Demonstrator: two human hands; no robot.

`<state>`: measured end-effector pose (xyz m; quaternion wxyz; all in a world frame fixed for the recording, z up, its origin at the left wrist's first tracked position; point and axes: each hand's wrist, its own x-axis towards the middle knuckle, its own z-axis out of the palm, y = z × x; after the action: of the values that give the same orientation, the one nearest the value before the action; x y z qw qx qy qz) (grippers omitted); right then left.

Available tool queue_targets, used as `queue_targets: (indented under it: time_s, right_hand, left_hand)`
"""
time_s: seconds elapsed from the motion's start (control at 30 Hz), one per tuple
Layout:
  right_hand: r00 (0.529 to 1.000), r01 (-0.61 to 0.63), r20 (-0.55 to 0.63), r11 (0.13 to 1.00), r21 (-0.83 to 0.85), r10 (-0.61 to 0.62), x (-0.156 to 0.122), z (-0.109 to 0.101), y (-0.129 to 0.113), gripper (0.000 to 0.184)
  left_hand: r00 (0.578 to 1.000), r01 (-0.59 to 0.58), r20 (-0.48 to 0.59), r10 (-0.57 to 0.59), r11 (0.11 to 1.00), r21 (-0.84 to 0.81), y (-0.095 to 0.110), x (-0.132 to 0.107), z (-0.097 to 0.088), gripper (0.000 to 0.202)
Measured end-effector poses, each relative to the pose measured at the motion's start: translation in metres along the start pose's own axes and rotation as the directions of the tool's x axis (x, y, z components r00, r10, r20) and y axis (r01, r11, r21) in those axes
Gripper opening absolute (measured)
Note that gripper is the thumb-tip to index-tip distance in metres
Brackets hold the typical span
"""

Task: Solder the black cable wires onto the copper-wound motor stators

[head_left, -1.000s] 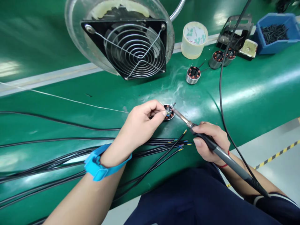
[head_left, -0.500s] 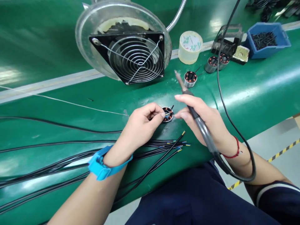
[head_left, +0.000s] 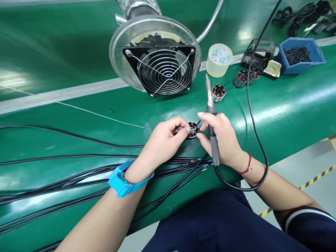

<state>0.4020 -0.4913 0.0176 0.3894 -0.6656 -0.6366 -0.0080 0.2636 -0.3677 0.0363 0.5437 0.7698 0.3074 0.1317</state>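
Observation:
My left hand [head_left: 168, 138], closed in a pinch, holds thin wire at the edge of a small round motor stator [head_left: 197, 134] with copper windings. Blue and yellow-green wire ends show inside the stator's ring. Behind that wrist run a thin silvery strand [head_left: 105, 116] and a black cable [head_left: 78, 135]; the hand hides where they end. A soldering iron [head_left: 214, 147] lies in my right hand [head_left: 224, 138], its metal tip pointing up and away from me. The free fingertips of this hand reach the stator's right side; whether they touch it is unclear.
A fan in a round hood [head_left: 168, 73] hangs over the bench. Black cables with bared coloured ends [head_left: 181, 171] lie near me. Behind stand another stator [head_left: 218, 93], a tape roll [head_left: 219, 63], an iron stand [head_left: 258, 56] and a blue bin [head_left: 301, 59] of black pieces.
The soldering iron has swung more upright in my right hand, and that hand's fingertips have come closer to the stator. My left hand keeps its pinch. The whole view has shifted slightly.

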Motion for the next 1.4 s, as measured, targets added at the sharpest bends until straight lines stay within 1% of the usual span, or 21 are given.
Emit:
queue_targets:
  time_s: [0.1, 0.17, 0.23, 0.3, 0.37, 0.47, 0.57, 0.7, 0.77, 0.83, 0.93, 1.0, 1.07, 1.17, 1.27, 1.33, 1.4]
  right_hand:
    - [0.996, 0.084, 0.027, 0.990, -0.113, -0.081, 0.002, 0.005, 0.000, 0.036]
    - [0.995, 0.101, 0.020, 0.988, -0.116, -0.100, 0.006, 0.008, 0.001, 0.034]
    - [0.996, 0.094, -0.005, 0.994, -0.062, -0.094, 0.009, 0.008, 0.003, 0.033]
    - [0.997, 0.072, -0.023, 0.997, 0.031, -0.071, 0.013, 0.007, 0.006, 0.035]
    - [0.998, 0.048, -0.036, 0.992, 0.117, -0.044, 0.014, 0.007, 0.008, 0.037]
    - [0.999, 0.030, -0.036, 0.982, 0.185, -0.024, 0.015, 0.007, 0.010, 0.037]
    - [1.000, 0.024, -0.019, 0.975, 0.221, -0.020, 0.014, 0.008, 0.011, 0.037]
    - [1.000, -0.016, -0.012, 0.959, 0.283, 0.020, 0.013, 0.009, 0.008, 0.039]
    - [0.999, -0.037, -0.003, 0.950, 0.310, 0.040, 0.012, 0.008, 0.006, 0.041]
    - [0.998, -0.054, -0.012, 0.945, 0.322, 0.062, 0.011, 0.007, 0.007, 0.042]
    - [0.988, -0.121, -0.052, 0.934, 0.337, 0.147, 0.008, 0.006, 0.012, 0.045]
    - [0.977, -0.183, -0.031, 0.913, 0.364, 0.209, 0.007, 0.007, 0.017, 0.046]
    - [0.971, -0.226, 0.021, 0.881, 0.415, 0.239, 0.006, 0.009, 0.021, 0.046]
    - [0.966, -0.255, 0.094, 0.828, 0.499, 0.241, 0.008, 0.013, 0.022, 0.047]
    - [0.966, -0.260, 0.145, 0.811, 0.524, 0.215, 0.011, 0.017, 0.018, 0.046]
    - [0.968, -0.249, 0.148, 0.819, 0.516, 0.202, 0.013, 0.019, 0.016, 0.043]
    - [0.970, -0.243, 0.122, 0.828, 0.506, 0.211, 0.014, 0.018, 0.015, 0.042]
  left_hand:
    - [1.000, -0.031, -0.009, 0.030, 0.999, -0.043, 0.000, 0.000, -0.001, 0.015]
    - [0.999, -0.041, -0.028, 0.040, 0.998, -0.057, -0.001, -0.001, -0.002, 0.011]
    - [0.999, -0.040, -0.039, 0.039, 0.998, -0.040, -0.002, -0.002, -0.003, 0.010]
    - [0.998, -0.051, -0.033, 0.050, 0.998, -0.024, -0.003, -0.003, -0.004, 0.012]
    - [0.997, -0.079, -0.029, 0.078, 0.997, -0.019, -0.002, -0.004, -0.005, 0.014]
    - [0.992, -0.119, -0.046, 0.119, 0.993, 0.011, -0.002, -0.005, -0.004, 0.014]
    - [0.984, -0.162, -0.059, 0.167, 0.984, 0.080, -0.001, -0.006, -0.003, 0.013]
    - [0.955, -0.282, -0.033, 0.296, 0.934, 0.221, 0.001, -0.008, -0.002, 0.012]
    - [0.946, -0.299, -0.044, 0.322, 0.915, 0.270, 0.002, -0.009, -0.001, 0.012]
    - [0.953, -0.257, -0.085, 0.290, 0.926, 0.276, 0.002, -0.009, 0.001, 0.013]
    - [0.976, -0.138, -0.138, 0.168, 0.969, 0.205, 0.000, -0.009, 0.002, 0.013]
    - [0.985, -0.071, -0.148, 0.092, 0.987, 0.141, 0.000, -0.008, 0.002, 0.011]
    - [0.989, -0.022, -0.143, 0.036, 0.995, 0.099, 0.000, -0.007, 0.001, 0.010]
    - [0.991, 0.030, -0.129, -0.019, 0.996, 0.082, 0.001, -0.006, -0.001, 0.010]
    - [0.994, 0.051, -0.104, -0.043, 0.996, 0.073, 0.003, -0.005, -0.002, 0.013]
    - [0.995, 0.059, -0.089, -0.053, 0.996, 0.071, 0.004, -0.004, -0.002, 0.013]
    - [0.995, 0.072, -0.080, -0.066, 0.994, 0.076, 0.005, -0.004, -0.002, 0.012]
